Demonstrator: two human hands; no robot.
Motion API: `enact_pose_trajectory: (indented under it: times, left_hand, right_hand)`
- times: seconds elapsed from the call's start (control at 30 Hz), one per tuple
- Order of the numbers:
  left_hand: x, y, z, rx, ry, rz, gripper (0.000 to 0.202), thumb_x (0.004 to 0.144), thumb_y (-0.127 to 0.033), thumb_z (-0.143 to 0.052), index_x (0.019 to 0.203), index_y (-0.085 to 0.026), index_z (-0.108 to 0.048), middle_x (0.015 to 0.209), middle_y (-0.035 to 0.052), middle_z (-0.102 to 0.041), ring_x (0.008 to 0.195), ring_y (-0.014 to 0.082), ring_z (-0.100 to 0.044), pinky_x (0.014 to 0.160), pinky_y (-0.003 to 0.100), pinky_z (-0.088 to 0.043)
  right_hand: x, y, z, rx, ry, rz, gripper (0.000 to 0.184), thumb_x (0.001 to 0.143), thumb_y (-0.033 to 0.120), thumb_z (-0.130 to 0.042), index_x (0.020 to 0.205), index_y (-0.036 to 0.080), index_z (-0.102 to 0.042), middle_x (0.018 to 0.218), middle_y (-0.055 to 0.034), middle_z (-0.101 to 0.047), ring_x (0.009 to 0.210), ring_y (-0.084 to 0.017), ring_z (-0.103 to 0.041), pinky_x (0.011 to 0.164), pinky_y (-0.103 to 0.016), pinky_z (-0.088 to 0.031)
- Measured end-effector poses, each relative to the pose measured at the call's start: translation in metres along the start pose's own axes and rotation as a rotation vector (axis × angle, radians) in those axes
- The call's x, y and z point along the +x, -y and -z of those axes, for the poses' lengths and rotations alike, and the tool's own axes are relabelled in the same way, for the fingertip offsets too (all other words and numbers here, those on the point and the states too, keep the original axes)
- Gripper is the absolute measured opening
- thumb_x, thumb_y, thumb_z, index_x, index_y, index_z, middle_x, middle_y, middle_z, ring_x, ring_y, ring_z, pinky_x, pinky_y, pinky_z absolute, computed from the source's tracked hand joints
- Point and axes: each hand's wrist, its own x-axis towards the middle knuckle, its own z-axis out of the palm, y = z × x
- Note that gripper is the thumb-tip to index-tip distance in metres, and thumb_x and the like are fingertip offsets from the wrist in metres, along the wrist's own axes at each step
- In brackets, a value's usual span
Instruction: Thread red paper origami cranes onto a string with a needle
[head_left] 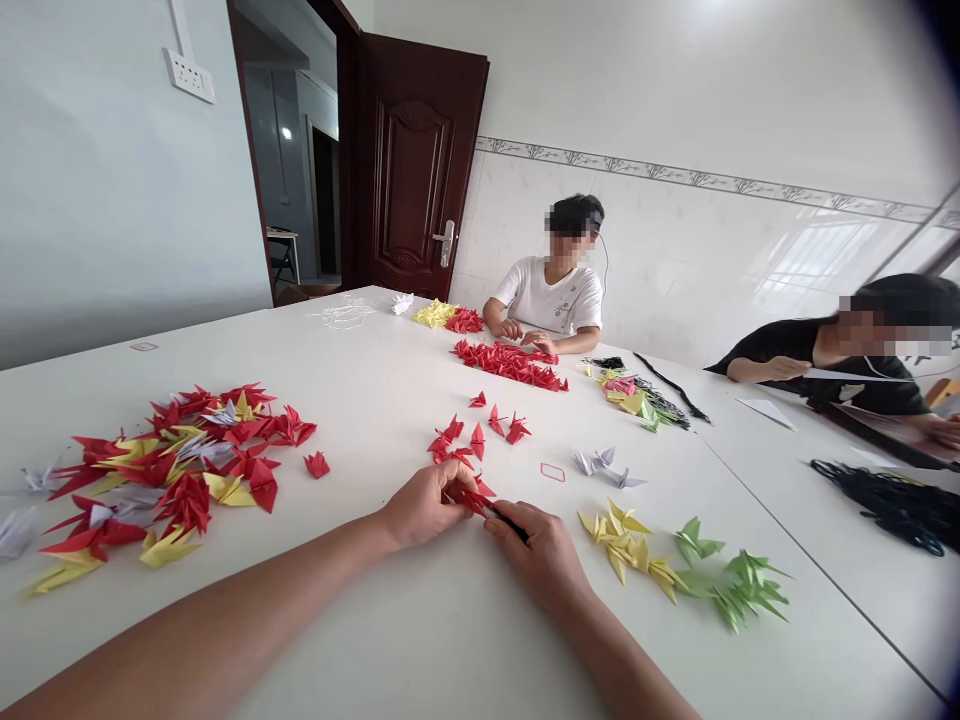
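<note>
My left hand is closed in a pinch on a red paper crane just above the white table. Close beside it, my right hand is closed on a thin black string or needle whose tip meets the same crane. Several loose red cranes lie just beyond my hands. A strung row of yellow cranes and green cranes lies to the right of my right hand.
A big pile of red, yellow and white cranes lies at left. Grey cranes and a red rubber band sit ahead. Two other people sit at the far side and right, with red cranes and black strings near them.
</note>
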Motion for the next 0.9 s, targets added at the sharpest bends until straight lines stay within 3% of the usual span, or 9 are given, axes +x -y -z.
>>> enact_pose_trajectory:
  times: [0.57, 0.9]
  left_hand:
    - [-0.0005, 0.0019, 0.0005, 0.019, 0.011, 0.008, 0.009, 0.072, -0.016, -0.055, 0.08, -0.018, -0.053, 0.08, 0.0012, -0.061, 0.075, 0.0149, -0.059, 0.067, 0.026, -0.046]
    - [-0.0002, 0.0016, 0.003, 0.026, -0.078, 0.043, 0.017, 0.068, -0.016, -0.06, 0.084, -0.019, -0.055, 0.083, 0.0028, -0.064, 0.078, 0.0166, -0.06, 0.07, 0.028, -0.048]
  right_hand:
    - [-0.001, -0.0013, -0.0008, -0.018, -0.004, 0.008, 0.025, 0.083, 0.03, -0.043, 0.07, 0.021, -0.062, 0.059, 0.0015, -0.056, 0.055, -0.013, -0.048, 0.051, -0.02, -0.034]
    - [0.0006, 0.0009, 0.002, 0.08, -0.075, -0.087, 0.03, 0.083, 0.04, -0.045, 0.081, 0.019, -0.065, 0.064, -0.0001, -0.06, 0.058, -0.015, -0.051, 0.052, -0.022, -0.038]
